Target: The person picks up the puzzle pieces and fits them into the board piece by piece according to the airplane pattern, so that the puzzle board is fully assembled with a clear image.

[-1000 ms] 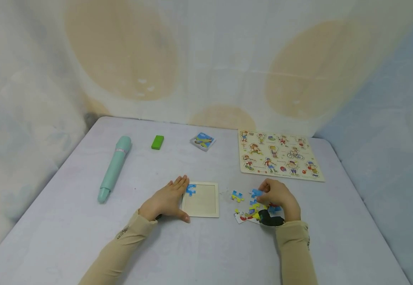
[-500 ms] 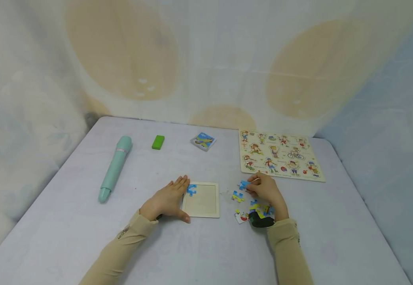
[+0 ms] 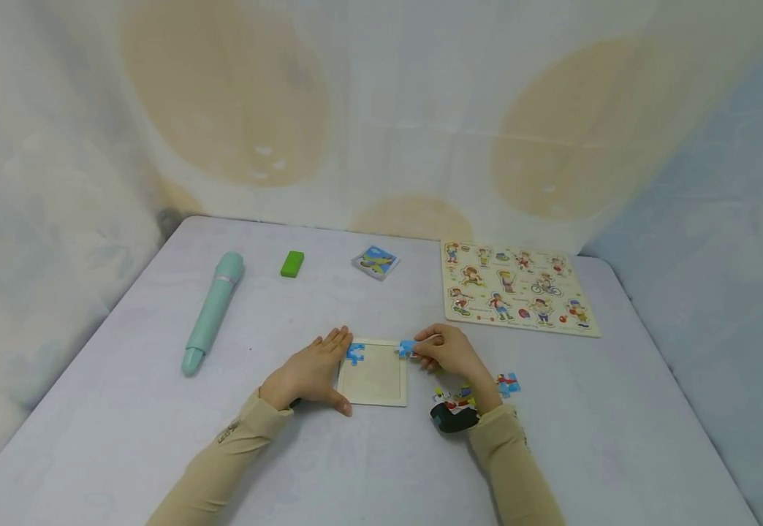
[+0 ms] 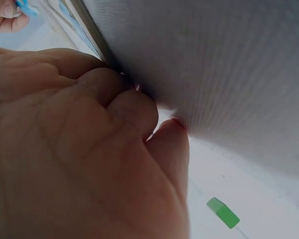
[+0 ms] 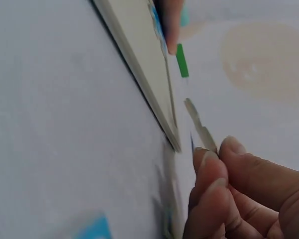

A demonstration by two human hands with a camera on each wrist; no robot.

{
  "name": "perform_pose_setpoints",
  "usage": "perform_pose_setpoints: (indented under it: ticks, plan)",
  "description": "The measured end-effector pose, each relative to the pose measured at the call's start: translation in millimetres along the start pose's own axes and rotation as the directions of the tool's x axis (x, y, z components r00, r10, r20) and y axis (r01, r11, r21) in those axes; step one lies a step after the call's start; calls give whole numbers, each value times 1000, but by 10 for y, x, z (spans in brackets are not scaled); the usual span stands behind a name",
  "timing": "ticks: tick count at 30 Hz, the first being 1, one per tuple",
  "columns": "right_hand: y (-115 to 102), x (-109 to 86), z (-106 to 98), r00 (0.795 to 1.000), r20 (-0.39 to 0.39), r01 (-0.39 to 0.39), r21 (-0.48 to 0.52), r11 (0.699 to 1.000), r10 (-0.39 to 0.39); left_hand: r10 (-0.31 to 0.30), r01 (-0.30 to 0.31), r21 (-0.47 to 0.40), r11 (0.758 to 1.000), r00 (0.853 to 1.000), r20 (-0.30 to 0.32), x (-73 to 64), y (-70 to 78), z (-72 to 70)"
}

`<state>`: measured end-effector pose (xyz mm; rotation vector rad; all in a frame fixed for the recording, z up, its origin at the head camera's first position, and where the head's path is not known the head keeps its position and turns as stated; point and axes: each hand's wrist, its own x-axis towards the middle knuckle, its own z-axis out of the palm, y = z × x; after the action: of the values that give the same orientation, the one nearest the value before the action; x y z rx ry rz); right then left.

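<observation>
A square wooden puzzle tray (image 3: 373,380) lies on the table, with one blue jigsaw piece (image 3: 355,353) in its far left corner. My left hand (image 3: 309,372) rests along the tray's left edge, fingers straight and thumb spread toward the near corner. Between thumb and fingertips my right hand (image 3: 450,352) pinches another blue jigsaw piece (image 3: 405,348), which overlaps the tray's far right corner in the head view. The right wrist view shows this pinched piece (image 5: 202,124) edge-on, above the table beside the tray's corner. Loose jigsaw pieces (image 3: 508,383) lie under and beside my right wrist, partly hidden.
Toward the back right lies a wooden board (image 3: 519,286) with pictures of children. A small airplane picture card (image 3: 376,261) and a green block (image 3: 292,264) are at the back. On the left is a mint-green cylindrical stick (image 3: 213,314).
My right hand has carried the pinched blue jigsaw piece leftward from the loose pile to the tray's far right corner. The left hand has stayed at the tray's left edge.
</observation>
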<state>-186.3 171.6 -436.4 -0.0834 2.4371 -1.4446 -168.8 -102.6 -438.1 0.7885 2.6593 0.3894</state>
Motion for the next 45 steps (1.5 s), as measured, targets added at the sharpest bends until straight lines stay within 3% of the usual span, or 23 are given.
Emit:
perform_pose_setpoints:
  ticks: [14, 26, 34, 45]
  plan:
    - [-97, 99, 407, 998, 36, 50, 84, 995, -53, 5, -5, -6, 1000, 1000, -3, -13, -1, -21]
    - [-131, 120, 512, 999, -18, 35, 76, 997, -34, 15, -15, 2, 1000, 1000, -19, -16, 3, -29]
    - [-161, 143, 550, 998, -64, 19, -57, 998, -23, 11, -11, -1, 1000, 1000, -16, -22, 13, -25]
    - [-246, 127, 581, 994, -105, -1, -207, 978, -21, 12, -12, -1, 1000, 1000, -22, -16, 2, -18]
